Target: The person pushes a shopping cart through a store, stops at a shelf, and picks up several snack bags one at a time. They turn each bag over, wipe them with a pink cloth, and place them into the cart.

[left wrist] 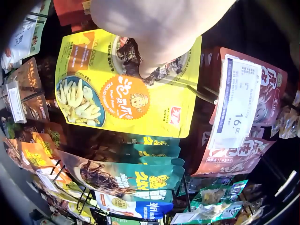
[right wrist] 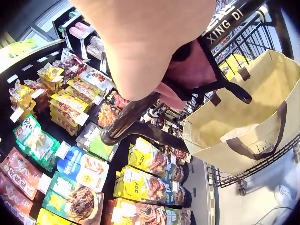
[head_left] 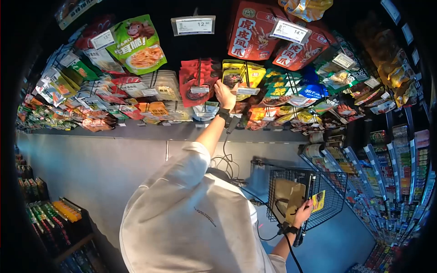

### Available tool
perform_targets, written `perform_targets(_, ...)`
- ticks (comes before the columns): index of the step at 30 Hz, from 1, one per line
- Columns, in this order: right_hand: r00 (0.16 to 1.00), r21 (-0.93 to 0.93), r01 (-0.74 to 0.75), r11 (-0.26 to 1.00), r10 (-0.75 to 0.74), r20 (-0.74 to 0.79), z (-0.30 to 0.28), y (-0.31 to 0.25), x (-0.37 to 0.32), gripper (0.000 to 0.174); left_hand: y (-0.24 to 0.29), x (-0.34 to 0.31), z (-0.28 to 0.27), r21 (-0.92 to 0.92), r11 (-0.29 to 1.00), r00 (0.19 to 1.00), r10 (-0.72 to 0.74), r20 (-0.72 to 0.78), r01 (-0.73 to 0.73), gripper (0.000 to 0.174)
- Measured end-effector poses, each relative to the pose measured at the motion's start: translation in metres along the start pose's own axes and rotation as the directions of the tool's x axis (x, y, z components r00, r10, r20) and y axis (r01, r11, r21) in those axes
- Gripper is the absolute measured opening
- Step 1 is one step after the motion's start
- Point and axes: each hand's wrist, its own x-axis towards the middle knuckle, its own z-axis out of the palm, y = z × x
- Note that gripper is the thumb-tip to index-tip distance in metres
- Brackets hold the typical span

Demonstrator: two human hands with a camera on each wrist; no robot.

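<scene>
Head view: left hand (head_left: pixel 225 94) grips a yellow packet (left wrist: pixel 119 91) at one edge.
Right hand (head_left: pixel 302 213) holds the cart handle (right wrist: pixel 229 23); floor (head_left: pixel 114 164) stretches between shelf edge (head_left: pixel 159 132) and cart (head_left: pixel 336 186).

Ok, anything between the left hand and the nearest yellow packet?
Nothing visible: the left hand is right at the yellow packet, covering part of it. A white price tag sits to the hand's right, not between them.

I read "DELICIOUS" and 泡凤爪 on the yellow bag (left wrist: pixel 124 93), 16 on the price tag (left wrist: pixel 235 105) near it, "XING DI" on my cart handle (right wrist: pixel 226 24), 虎皮凤爪 on a red bag (head_left: pixel 254 32), 12 on a white label (head_left: pixel 194 26).
</scene>
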Motion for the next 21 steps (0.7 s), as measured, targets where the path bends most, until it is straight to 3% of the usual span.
perform_targets(1, 1.000, -0.001, -0.006, 1.000, 0.006, 0.002, 0.002, 0.000, 0.000, 0.047, -0.013, 0.000, 0.007, 0.059, 0.998, 1.000, 0.022, -0.004, -0.022, 0.072)
perform_targets(4, 0.999, -0.007, -0.040, 0.999, 0.040, 0.023, -0.001, -0.005, 0.000, 0.046, -0.027, -0.011, 0.012, -0.087, 0.996, 0.985, 0.049, 0.164, -0.035, 0.043)
perform_targets(5, 0.997, -0.004, -0.065, 0.998, 0.065, 0.039, -0.003, -0.007, -0.004, 0.045, -0.033, -0.017, 0.018, -0.103, 0.994, 0.988, 0.046, 0.149, -0.031, 0.034)
perform_targets(6, 0.995, 0.001, -0.085, 0.996, 0.084, 0.049, -0.006, -0.010, 0.000, 0.045, -0.017, -0.025, 0.001, -0.206, 0.978, 0.979, 0.057, 0.195, -0.016, 0.034)
perform_targets(7, 0.998, 0.093, 0.054, 0.994, -0.055, 0.010, 0.008, 0.024, 0.010, 0.043, -0.013, -0.031, -0.005, -0.245, 0.965, 0.978, 0.139, 0.158, -0.098, 0.027)
perform_targets(9, 0.999, 0.264, -0.025, 0.964, 0.030, -0.015, -0.005, 0.007, 0.027, 0.043, -0.011, -0.040, -0.011, -0.332, 0.939, 0.970, 0.157, 0.185, -0.088, 0.023)
perform_targets(11, 0.997, 0.362, -0.056, 0.930, 0.069, -0.021, -0.017, -0.028, 0.043, 0.045, 0.001, -0.052, -0.034, -0.384, 0.916, 0.922, 0.046, 0.385, 0.115, 0.028)
perform_targets(13, 0.971, 0.336, 0.184, 0.924, -0.118, -0.208, -0.007, -0.054, 0.074, 0.047, -0.015, -0.071, -0.028, -0.530, 0.819, 0.883, 0.064, 0.465, 0.220, 0.030)
perform_targets(14, 1.000, 0.571, -0.007, 0.821, 0.010, -0.001, -0.015, -0.095, 0.077, 0.045, -0.014, -0.078, -0.028, -0.518, 0.821, 0.868, 0.058, 0.493, 0.240, 0.027)
perform_targets(15, 0.969, 0.713, -0.244, 0.658, 0.137, 0.205, -0.023, -0.136, 0.082, 0.043, -0.013, -0.085, -0.028, -0.505, 0.823, 0.852, 0.052, 0.521, 0.259, 0.024)
perform_targets(18, 0.967, 0.828, -0.174, 0.534, -0.066, 0.246, 0.012, -0.194, 0.103, 0.037, 0.018, -0.103, -0.047, -0.469, 0.832, 0.785, 0.069, 0.616, 0.296, 0.019)
perform_targets(20, 0.927, 0.797, 0.105, 0.594, -0.350, 0.139, -0.009, -0.288, 0.083, 0.036, -0.004, -0.128, -0.027, -0.399, 0.830, 0.634, 0.072, 0.770, 0.390, 0.013)
perform_targets(21, 0.912, 0.835, 0.062, 0.546, -0.370, 0.175, -0.022, -0.331, 0.072, 0.035, 0.019, -0.135, -0.044, -0.363, 0.863, 0.571, 0.109, 0.814, 0.352, 0.014)
